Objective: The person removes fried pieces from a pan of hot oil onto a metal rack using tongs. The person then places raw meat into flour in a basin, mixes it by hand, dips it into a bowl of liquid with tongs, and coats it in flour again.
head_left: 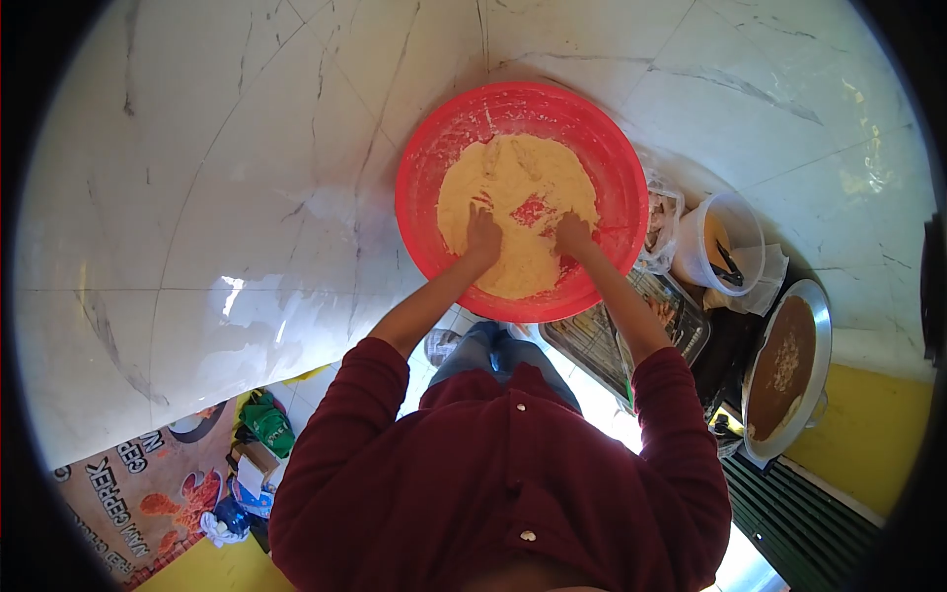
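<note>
A large red basin (pixel 422 232) holds pale yellow flour (pixel 523 268), with bare red patches showing near the middle. My left hand (pixel 483 235) rests in the flour on the left side, its fingers stretched out and slightly apart. On the right side, my right hand (pixel 572 235) is curled down into the flour; what its fingers hold, if anything, is hidden. Two flour-coated pieces (pixel 526 156) lie at the far side of the basin, too covered to tell what they are.
A marble-patterned counter (pixel 266 197) surrounds the basin. To the right are a plastic bag (pixel 663 222), a clear tub (pixel 750 232) with a black-handled utensil, a wire rack tray (pixel 592 340) below, and a wide pan (pixel 819 345) of brown oil. A printed banner (pixel 128 493) hangs lower left.
</note>
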Tool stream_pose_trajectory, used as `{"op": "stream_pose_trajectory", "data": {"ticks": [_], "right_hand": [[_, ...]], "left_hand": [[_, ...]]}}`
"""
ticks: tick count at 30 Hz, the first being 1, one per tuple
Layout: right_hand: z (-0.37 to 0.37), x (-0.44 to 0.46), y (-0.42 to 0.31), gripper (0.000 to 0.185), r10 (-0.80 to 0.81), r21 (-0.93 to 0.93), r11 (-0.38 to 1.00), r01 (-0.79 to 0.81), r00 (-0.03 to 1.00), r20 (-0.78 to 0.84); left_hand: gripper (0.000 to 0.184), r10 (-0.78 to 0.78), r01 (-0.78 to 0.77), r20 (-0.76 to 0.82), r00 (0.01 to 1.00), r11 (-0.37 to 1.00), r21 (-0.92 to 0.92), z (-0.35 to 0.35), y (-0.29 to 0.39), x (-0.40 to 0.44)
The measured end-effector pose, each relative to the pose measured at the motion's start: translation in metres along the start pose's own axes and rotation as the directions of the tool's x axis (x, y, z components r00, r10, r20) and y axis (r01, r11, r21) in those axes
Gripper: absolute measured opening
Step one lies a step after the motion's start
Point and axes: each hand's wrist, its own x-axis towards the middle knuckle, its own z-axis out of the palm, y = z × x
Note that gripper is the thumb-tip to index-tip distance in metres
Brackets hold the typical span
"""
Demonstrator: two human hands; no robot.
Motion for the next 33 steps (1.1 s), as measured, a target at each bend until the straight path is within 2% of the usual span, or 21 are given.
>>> {"op": "stream_pose_trajectory", "data": {"ticks": [1,2,4,5,7,8,10,11,13,14,16,17,19,22,24,26,27,28,29,31,33], "right_hand": [[0.008,0.001,-0.009,0.045,-0.030,0.024,0.999,0.031,0.999,-0.039],[0.013,0.006,-0.018,0.045,-0.032,0.024,0.999,0.033,0.999,-0.039],[0.017,0.016,-0.028,0.038,-0.015,0.207,0.978,-0.008,0.994,0.108],[0.016,0.020,-0.024,0.038,-0.015,0.204,0.979,-0.007,0.994,0.107],[0.009,0.029,-0.009,0.032,-0.258,0.367,0.921,0.129,0.909,0.326],[0.015,0.038,0.004,0.032,-0.259,0.367,0.921,0.131,0.910,0.324],[0.054,0.064,0.034,0.031,-0.587,0.653,0.600,0.462,0.809,-0.034],[0.055,0.063,0.034,0.031,-0.587,0.655,0.599,0.462,0.809,-0.033],[0.048,0.061,0.034,0.035,-0.359,0.486,0.798,0.356,0.929,-0.091],[0.046,0.057,0.034,0.037,-0.237,0.400,0.875,0.272,0.962,-0.138],[0.029,0.043,0.033,0.041,0.003,0.235,0.970,0.061,0.965,-0.261],[0.017,0.034,0.028,0.041,0.003,0.235,0.970,0.061,0.965,-0.263],[-0.028,-0.006,-0.008,0.052,0.044,0.271,0.959,-0.087,0.986,0.160],[-0.016,-0.023,-0.034,0.056,-0.069,0.267,0.963,0.022,0.983,0.170],[0.012,-0.015,-0.045,0.054,-0.279,0.308,0.932,0.193,0.923,0.265],[0.021,-0.008,-0.047,0.052,-0.296,0.288,0.935,0.209,0.905,0.306],[0.020,-0.007,-0.049,0.050,-0.314,0.270,0.936,0.227,0.884,0.347],[0.016,-0.002,-0.047,0.050,-0.316,0.270,0.935,0.229,0.883,0.346],[0.010,0.005,-0.039,0.047,-0.361,0.292,0.916,0.274,0.881,0.306],[0.002,0.013,-0.023,0.045,-0.402,0.311,0.896,0.317,0.876,0.266],[-0.001,0.015,-0.012,0.041,-0.135,0.653,0.731,0.197,0.980,-0.145]], "left_hand": [[0.040,0.019,-0.020,-0.034,0.999,0.999,-0.042,0.000,0.010,0.000],[0.040,0.017,-0.019,-0.033,0.999,0.999,-0.041,0.000,0.018,0.001],[0.044,0.074,-0.032,0.153,0.985,0.966,-0.258,-0.011,0.026,0.000],[0.044,0.072,-0.031,0.151,0.986,0.965,-0.259,-0.015,0.022,0.000],[0.048,0.141,0.010,0.298,0.944,0.892,-0.452,-0.018,0.003,0.004],[0.048,0.138,0.012,0.298,0.945,0.892,-0.451,-0.020,-0.009,0.005],[0.052,0.264,0.142,0.398,0.879,0.651,-0.745,-0.027,-0.035,0.006],[0.052,0.264,0.143,0.400,0.878,0.652,-0.745,-0.029,-0.044,0.005],[0.057,0.125,0.155,0.376,0.918,0.760,-0.632,-0.027,-0.059,0.005],[0.057,0.126,0.155,0.377,0.918,0.760,-0.631,-0.024,-0.059,0.003],[0.065,-0.121,0.149,0.094,0.988,0.894,-0.423,-0.013,-0.057,0.002],[0.065,-0.121,0.149,0.093,0.988,0.894,-0.423,-0.014,-0.053,0.000],[0.075,-0.035,0.060,0.160,0.986,0.987,-0.152,-0.038,-0.033,-0.022],[0.073,0.047,-0.029,0.167,0.985,0.994,-0.103,-0.025,0.000,-0.041],[0.072,0.074,-0.060,0.185,0.980,0.995,-0.081,-0.020,0.016,-0.045],[0.071,0.103,-0.093,0.207,0.973,0.994,-0.059,-0.015,0.024,-0.043],[0.067,0.114,-0.070,0.231,0.966,0.980,-0.188,-0.015,0.023,-0.038],[0.062,0.127,-0.043,0.253,0.959,0.949,-0.313,-0.016,0.020,-0.034],[0.062,0.126,-0.044,0.250,0.960,0.949,-0.311,-0.017,0.015,-0.027],[0.055,-0.067,0.086,0.056,0.996,0.853,-0.515,-0.026,-0.002,-0.021],[0.051,-0.128,0.112,-0.003,0.992,0.880,-0.462,-0.038,-0.017,-0.023]]}}
